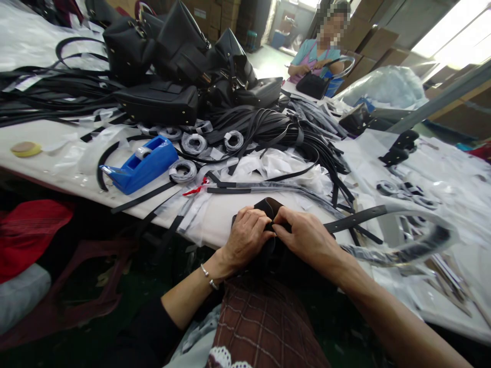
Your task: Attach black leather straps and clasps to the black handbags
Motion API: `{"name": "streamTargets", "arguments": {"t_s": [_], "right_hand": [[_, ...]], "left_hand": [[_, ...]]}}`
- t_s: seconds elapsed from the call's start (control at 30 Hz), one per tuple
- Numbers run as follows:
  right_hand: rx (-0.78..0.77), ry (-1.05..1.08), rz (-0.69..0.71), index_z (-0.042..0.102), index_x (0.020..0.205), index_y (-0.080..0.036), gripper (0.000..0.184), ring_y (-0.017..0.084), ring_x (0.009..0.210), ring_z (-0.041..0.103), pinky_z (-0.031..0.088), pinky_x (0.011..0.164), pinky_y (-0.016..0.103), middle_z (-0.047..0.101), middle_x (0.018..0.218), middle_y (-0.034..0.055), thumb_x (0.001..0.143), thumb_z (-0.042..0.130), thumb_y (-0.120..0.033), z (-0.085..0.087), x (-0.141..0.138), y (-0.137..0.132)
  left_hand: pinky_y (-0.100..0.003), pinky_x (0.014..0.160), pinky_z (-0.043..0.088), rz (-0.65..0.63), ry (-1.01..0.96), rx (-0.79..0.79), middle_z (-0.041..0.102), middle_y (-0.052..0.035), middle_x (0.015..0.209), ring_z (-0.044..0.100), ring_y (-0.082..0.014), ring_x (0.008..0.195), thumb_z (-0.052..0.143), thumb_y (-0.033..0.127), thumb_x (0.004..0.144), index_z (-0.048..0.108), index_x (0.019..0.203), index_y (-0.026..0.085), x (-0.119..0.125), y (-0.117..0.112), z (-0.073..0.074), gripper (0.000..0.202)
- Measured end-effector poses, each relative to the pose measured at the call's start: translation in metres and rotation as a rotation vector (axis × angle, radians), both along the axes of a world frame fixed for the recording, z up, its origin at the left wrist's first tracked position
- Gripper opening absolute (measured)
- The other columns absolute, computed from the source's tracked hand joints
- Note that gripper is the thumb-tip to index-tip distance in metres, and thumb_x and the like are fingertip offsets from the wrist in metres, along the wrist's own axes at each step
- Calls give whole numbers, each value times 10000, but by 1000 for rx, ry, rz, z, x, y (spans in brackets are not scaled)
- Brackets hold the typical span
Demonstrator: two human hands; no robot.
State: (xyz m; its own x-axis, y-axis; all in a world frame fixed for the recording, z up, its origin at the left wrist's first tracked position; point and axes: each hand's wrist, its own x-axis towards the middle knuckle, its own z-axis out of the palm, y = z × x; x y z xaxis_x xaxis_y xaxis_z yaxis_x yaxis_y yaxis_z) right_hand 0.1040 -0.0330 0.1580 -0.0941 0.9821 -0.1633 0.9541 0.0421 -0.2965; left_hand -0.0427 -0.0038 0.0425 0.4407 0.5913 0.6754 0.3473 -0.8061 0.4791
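Note:
A black leather-like bag (264, 205) is between my hands at the table's front edge, over my lap; its brownish inner side shows at the top. My left hand (248, 232) lies over its left side with the fingers closed on it. Thumb and fingertips of my right hand (297, 230) pinch the material close beside the left fingers. What exactly the fingertips grip is too small to make out. To the right, a black strap end (355, 217) and a plastic-wrapped curved handle (416, 251) extend from behind my right forearm; their join to the bag is hidden.
A blue tape dispenser (141, 164) stands left, near plastic-wrapped coils (194, 144). Several black bags (157, 105) and heaped black straps (264, 122) fill the back. A yellow tape roll (26, 148) lies far left. Another person (316, 64) handles a black bag across the table.

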Motion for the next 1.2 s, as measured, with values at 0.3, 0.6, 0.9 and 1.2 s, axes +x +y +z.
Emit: {"name": "streamTargets", "arguments": {"t_s": [0.3, 0.6, 0.9, 1.2], "right_hand": [[-317, 416, 71, 611, 823, -206, 80, 129, 619, 549, 377, 581, 236, 602, 667, -39, 847, 547, -246, -5, 17, 18], [-219, 257, 23, 526, 752, -215, 159, 133, 588, 523, 337, 567, 245, 577, 612, -38, 904, 493, -249, -13, 22, 13], [-240, 159, 103, 478, 697, -211, 186, 117, 550, 457, 268, 535, 246, 533, 599, -40, 880, 513, -203, -16, 17, 21], [-427, 334, -1, 579, 794, -200, 277, 134, 603, 525, 322, 517, 244, 610, 665, -17, 894, 519, -451, -19, 45, 24]], "left_hand": [[-448, 972, 468, -27, 36, -8, 671, -74, 950, 626, -215, 943, 503, 345, 970, 590, 957, 178, -4, 7, 1, 189], [-439, 971, 476, -44, 26, 25, 672, -84, 968, 623, -224, 968, 557, 407, 940, 593, 973, 161, -2, 7, 1, 251], [-437, 1002, 461, -54, 89, 42, 662, -86, 954, 614, -217, 958, 566, 336, 940, 585, 967, 144, 3, 4, -7, 195], [-439, 974, 469, -46, 113, 2, 662, -90, 978, 611, -231, 970, 613, 361, 908, 603, 963, 148, 3, 7, 4, 220]]}}
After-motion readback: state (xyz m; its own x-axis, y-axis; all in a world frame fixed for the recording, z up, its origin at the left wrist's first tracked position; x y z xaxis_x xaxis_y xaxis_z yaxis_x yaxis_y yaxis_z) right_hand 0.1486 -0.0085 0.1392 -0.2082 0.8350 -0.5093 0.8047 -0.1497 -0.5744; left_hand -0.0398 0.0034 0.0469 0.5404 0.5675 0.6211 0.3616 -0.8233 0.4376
